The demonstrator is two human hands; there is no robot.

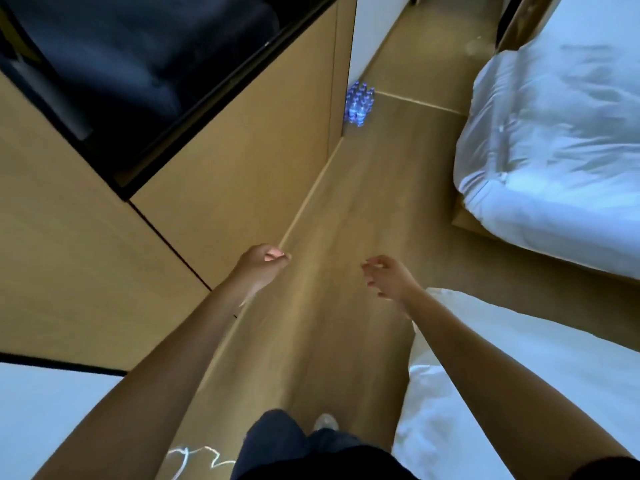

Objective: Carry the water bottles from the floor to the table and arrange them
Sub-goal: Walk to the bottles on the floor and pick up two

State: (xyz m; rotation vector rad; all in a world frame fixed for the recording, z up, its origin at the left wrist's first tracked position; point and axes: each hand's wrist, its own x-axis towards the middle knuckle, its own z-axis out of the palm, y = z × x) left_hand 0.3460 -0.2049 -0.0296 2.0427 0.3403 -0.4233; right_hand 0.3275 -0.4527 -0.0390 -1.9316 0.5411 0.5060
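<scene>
A pack of several blue-labelled water bottles point(360, 103) stands on the wooden floor, far ahead beside the corner of a wooden cabinet. My left hand point(265, 263) is held out over the floor with its fingers curled into a loose fist and nothing in it. My right hand point(389, 277) is stretched forward too, its fingers relaxed and slightly spread, holding nothing. Both hands are well short of the bottles. No table is visible.
A tall wooden cabinet point(225, 161) with a dark screen point(131, 71) lines the left. Two beds with white duvets, one point(554, 143) far right and one point(519, 375) near right, border a narrow strip of wooden floor point(339, 220). My legs show at the bottom edge.
</scene>
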